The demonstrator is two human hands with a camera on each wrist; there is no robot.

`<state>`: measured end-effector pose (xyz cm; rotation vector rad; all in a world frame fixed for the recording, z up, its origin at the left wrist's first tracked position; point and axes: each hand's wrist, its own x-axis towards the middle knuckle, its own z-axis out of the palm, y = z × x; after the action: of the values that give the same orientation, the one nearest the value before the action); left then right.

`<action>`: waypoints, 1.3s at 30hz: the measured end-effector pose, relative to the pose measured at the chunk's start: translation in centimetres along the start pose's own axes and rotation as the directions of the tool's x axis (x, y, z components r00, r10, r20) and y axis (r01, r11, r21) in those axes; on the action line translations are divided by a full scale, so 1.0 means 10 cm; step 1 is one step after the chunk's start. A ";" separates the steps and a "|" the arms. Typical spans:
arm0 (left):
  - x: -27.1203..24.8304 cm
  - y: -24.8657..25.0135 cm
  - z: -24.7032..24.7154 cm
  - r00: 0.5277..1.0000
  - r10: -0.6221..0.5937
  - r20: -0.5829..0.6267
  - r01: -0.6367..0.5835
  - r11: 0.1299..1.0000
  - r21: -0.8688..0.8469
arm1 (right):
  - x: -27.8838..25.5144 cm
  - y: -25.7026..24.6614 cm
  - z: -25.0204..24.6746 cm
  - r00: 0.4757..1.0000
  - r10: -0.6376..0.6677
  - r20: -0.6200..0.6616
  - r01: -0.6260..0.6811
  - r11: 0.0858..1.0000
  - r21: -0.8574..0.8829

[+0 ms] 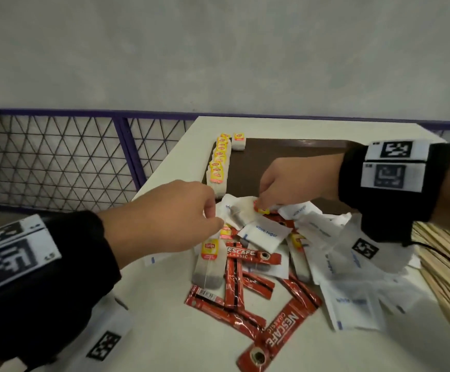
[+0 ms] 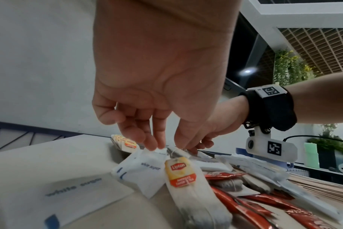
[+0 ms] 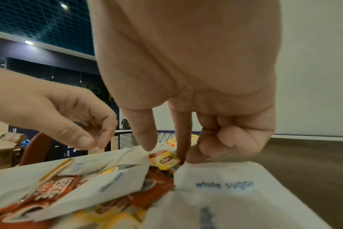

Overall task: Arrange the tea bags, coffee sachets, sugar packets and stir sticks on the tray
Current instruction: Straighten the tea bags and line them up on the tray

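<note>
With your right hand [image 3: 186, 124] pinching the light, limp paper tea bag's yellow tag [image 3: 163, 159] and your left hand [image 2: 157, 108] loosely curled beside it, lift by that stiff tag.

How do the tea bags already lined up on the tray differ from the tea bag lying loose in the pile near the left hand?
The row of tea bags sits on the brown tray, overlapping in a neat line; the loose tea bag lies on the white table among coffee sachets. The row is far from the camera; the loose one is close, its string visible. Both carry yellow Lipton tags.
</note>
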<state>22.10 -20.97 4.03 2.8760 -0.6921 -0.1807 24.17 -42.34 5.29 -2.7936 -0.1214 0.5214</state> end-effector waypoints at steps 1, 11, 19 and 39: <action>-0.03 0.01 -0.01 0.999 -0.025 0.037 0.025 1.000 0.003 | -0.01 -0.01 0.02 1.000 0.005 -0.001 -0.005 1.000 0.009; -0.22 0.04 0.13 1.000 -0.019 0.009 0.019 0.999 -0.032 | -0.10 -0.04 0.11 0.985 -0.011 -0.172 0.021 0.998 0.057; -0.26 0.04 0.12 0.976 -0.004 -0.220 -0.096 0.890 -0.445 | -0.53 -0.11 -0.05 0.969 -0.132 -0.208 0.202 0.911 0.360; -0.82 0.42 -0.39 0.994 0.057 -0.096 -0.107 0.260 -0.960 | -1.54 -0.52 -0.12 0.927 -0.175 -0.332 0.310 0.855 0.415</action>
<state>13.60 -20.34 9.31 1.5863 -0.4424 -0.3715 10.14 -39.82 13.19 -2.3033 -0.2523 0.0637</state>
